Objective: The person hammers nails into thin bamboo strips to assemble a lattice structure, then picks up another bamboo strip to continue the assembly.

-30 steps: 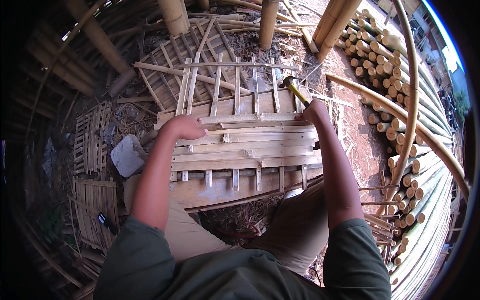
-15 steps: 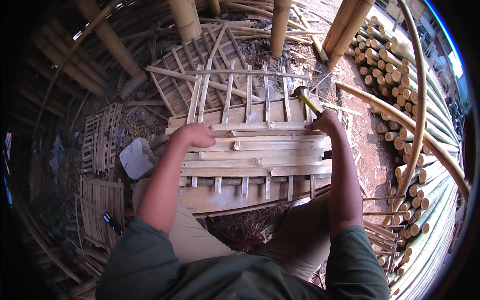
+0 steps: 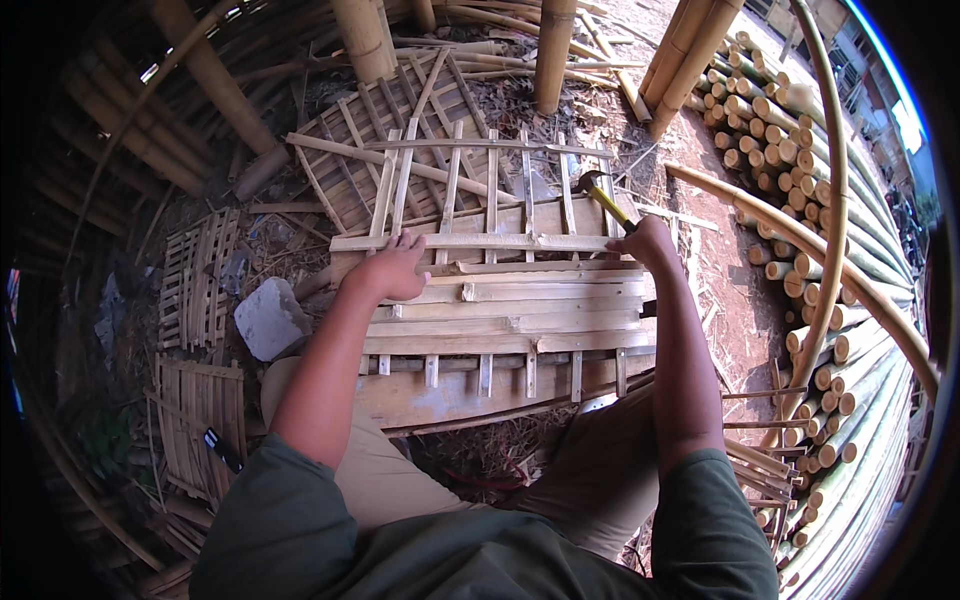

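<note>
A lattice of bamboo slats (image 3: 560,326) lies across a wooden board (image 3: 450,395) in front of me, its long slats crossing several thinner cross strips (image 3: 492,190). A separate-looking long bamboo slat (image 3: 480,242) rests over the cross strips, with a gap between it and the nearer slats. My left hand (image 3: 393,270) lies at that slat's left end, fingers spread. In my right hand (image 3: 646,243), at the slat's right end, is a hammer (image 3: 617,212) with a yellow and black handle. Its dark head points away to the left. Whether the right fingers also touch the slat is hidden.
Cut bamboo poles (image 3: 790,150) are stacked on the right, with a long bent pole (image 3: 760,205) before them. A pale block (image 3: 271,318) and finished-looking slat panels (image 3: 200,275) lie left. Another lattice (image 3: 350,150) and upright bamboo posts (image 3: 553,60) stand beyond.
The long slat has shifted away from me, widening the gap to the nearer slats. My left hand's fingers have spread from a closed grip. The hammer head has swung slightly left.
</note>
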Demonstrator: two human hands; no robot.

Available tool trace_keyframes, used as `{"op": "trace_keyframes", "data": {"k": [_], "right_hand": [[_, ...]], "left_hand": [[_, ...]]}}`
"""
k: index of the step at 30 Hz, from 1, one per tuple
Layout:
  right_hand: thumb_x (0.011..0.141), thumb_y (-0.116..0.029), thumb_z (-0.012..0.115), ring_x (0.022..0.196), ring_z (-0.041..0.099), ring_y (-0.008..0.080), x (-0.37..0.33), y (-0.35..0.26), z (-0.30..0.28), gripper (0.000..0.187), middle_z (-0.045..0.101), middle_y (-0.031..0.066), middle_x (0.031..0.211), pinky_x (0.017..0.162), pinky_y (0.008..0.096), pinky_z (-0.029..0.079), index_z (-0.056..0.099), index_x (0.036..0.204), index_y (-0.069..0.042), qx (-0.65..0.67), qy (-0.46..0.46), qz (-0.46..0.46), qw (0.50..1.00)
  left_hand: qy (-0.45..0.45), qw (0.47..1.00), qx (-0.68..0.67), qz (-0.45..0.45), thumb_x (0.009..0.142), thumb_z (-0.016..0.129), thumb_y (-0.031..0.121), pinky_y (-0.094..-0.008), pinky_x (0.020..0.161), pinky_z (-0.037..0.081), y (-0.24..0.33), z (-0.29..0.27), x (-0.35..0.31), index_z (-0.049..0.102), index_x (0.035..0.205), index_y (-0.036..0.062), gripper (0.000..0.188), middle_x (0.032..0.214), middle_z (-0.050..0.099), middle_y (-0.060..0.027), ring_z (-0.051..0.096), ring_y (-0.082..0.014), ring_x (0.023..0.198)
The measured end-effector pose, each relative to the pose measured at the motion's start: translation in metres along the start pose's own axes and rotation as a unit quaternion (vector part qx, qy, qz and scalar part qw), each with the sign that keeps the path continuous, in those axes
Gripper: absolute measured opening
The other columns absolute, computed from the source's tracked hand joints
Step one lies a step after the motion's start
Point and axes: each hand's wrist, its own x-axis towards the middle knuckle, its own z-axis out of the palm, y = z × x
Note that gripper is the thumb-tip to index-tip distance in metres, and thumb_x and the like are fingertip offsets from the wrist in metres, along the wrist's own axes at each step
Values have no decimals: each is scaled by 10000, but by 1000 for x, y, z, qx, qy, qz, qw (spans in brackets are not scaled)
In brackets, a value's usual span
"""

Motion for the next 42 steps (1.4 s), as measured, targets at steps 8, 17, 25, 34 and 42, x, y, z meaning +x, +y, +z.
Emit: {"op": "trace_keyframes", "data": {"k": [8,17,25,34,42], "right_hand": [[634,-359,905,878,694,303,0,-1,-2,581,704,206,952,776,394,527,674,983,44,0,20,0,1000],[666,-367,882,950,686,340,3,6,1,563,704,210,1000,813,415,531,678,1003,36,-16,31,-5,999],[704,-391,857,973,683,335,8,6,7,557,705,197,1032,827,420,536,680,1044,12,-56,32,8,998],[704,-387,858,961,687,337,10,3,9,565,701,208,1037,820,422,537,676,1052,19,-81,7,-10,997],[657,-341,881,937,693,333,16,8,7,564,707,204,1006,810,418,543,675,1028,31,-72,16,-17,997]], "left_hand": [[22,999,-46,3,970,462,439,-535,1191,142,-11,14,15,83,1564,141,765,1623,0,-169,47,-347,1498],[15,999,-35,-5,982,421,461,-487,1200,157,-4,12,17,39,1564,145,764,1621,-38,-171,30,-346,1498],[9,999,-41,13,996,396,450,-474,1197,152,-11,14,25,29,1562,130,747,1607,-47,-216,13,-388,1489],[30,998,-53,19,1001,402,421,-469,1196,146,-9,14,24,69,1559,102,723,1598,-17,-251,14,-414,1482],[23,999,-42,10,1023,357,320,-541,1192,115,-15,-8,10,169,1556,170,585,1615,105,-168,102,-332,1495]]}}
